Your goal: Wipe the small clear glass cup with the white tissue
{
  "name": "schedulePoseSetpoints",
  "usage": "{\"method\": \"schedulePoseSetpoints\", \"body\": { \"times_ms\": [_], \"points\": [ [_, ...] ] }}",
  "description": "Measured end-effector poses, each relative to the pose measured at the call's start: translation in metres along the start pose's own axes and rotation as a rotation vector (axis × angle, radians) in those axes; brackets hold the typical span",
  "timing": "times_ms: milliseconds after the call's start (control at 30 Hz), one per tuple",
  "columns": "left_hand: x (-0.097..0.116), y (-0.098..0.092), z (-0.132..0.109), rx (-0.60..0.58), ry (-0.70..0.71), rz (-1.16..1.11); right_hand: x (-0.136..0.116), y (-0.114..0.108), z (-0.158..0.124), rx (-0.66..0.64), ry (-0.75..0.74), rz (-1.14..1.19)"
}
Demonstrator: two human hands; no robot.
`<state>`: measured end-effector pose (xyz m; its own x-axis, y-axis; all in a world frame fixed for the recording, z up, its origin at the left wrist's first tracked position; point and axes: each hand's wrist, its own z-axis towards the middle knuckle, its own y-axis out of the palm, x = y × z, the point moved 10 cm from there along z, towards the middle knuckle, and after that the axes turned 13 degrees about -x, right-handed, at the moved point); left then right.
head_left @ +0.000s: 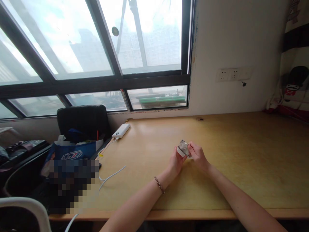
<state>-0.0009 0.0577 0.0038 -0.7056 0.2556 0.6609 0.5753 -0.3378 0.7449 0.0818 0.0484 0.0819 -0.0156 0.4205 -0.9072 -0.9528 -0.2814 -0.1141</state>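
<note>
Steering left hand (175, 163) and right hand (200, 156), I pinch the packet (183, 149) inside the tabletop's front edge (193, 215), presumably for control.

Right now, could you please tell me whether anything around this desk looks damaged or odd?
The wall edge beside the window has dark and reddish marks, perhaps chipped paint; on the desk, a white cable ends loose, plugged into nothing.
</note>
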Motion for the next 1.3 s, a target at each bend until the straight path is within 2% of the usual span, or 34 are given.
{"method": "schedulePoseSetpoints", "body": {
  "times_ms": [133, 267, 367, 467, 533, 633, 800, 1000, 1100, 1167, 1233, 1300],
  "points": [
    [0.015, -0.009, 0.001, 0.066, 0.081, 0.035, -0.019, 0.019, 0.000, -0.151, -0.121, -0.310],
    [0.028, -0.012, 0.002, 0.093, 0.143, 0.079, -0.027, 0.031, 0.000, -0.213, -0.222, -0.526],
    [0.019, -0.011, 0.003, 0.084, 0.067, 0.009, -0.031, 0.034, -0.001, -0.211, -0.288, -0.633],
    [0.002, -0.005, 0.003, 0.030, -0.059, -0.099, -0.030, 0.039, -0.001, -0.218, -0.310, -0.852],
    [-0.003, -0.003, 0.002, 0.017, -0.095, -0.116, -0.027, 0.043, -0.001, -0.229, -0.302, -1.014],
    [0.000, -0.003, 0.001, 0.016, -0.067, -0.082, -0.024, 0.046, 0.000, -0.249, -0.280, -1.160],
    [0.013, -0.007, 0.001, 0.039, 0.039, 0.032, -0.029, 0.041, 0.001, -0.192, -0.167, -1.231],
    [0.009, -0.015, 0.004, 0.026, 0.013, 0.084, -0.011, 0.039, -0.002, -0.167, 0.056, -1.283],
    [0.009, -0.012, 0.006, -0.012, 0.007, 0.092, -0.001, 0.031, -0.003, -0.135, 0.119, -1.252],
    [0.011, -0.012, 0.006, -0.003, -0.011, 0.116, 0.002, 0.015, 0.000, -0.086, 0.133, -1.220],
    [0.014, -0.012, 0.005, 0.000, -0.037, 0.132, 0.007, -0.013, 0.005, -0.018, 0.155, -1.191],
    [0.017, -0.012, 0.006, -0.013, -0.047, 0.128, 0.016, -0.052, 0.009, 0.054, 0.194, -1.181]
  ]
}}
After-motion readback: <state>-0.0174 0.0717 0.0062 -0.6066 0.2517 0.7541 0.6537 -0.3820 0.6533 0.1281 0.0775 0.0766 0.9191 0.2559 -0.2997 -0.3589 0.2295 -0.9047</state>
